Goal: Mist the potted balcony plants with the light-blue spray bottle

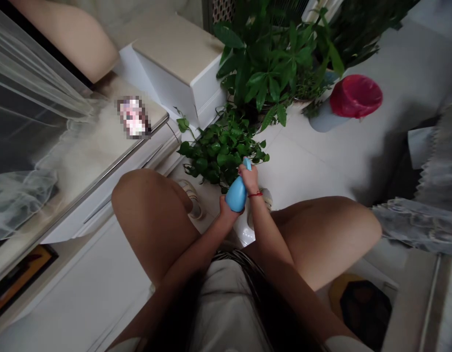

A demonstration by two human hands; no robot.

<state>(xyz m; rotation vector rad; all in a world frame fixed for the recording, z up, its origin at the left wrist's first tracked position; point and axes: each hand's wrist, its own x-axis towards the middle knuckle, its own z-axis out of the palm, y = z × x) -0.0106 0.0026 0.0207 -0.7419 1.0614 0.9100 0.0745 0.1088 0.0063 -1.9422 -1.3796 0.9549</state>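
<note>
A light blue spray bottle (236,194) is held between my knees, tilted, its head pointing away from me. My right hand (250,178), with a red string on the wrist, is closed around the bottle's neck and trigger. Supporting the bottle's base from below is my left hand (228,210), its fingers partly hidden. Just beyond the bottle's head grows a low leafy green plant (226,146) on the floor. I cannot make out any spray.
Taller potted plants (269,63) stand behind the low plant. A bin with a pink liner (354,98) is on the floor at right. Along the left runs a white cabinet (112,200) with lace cloth and a blurred-out object (134,117) on top. Lace-covered furniture (412,225) borders the right.
</note>
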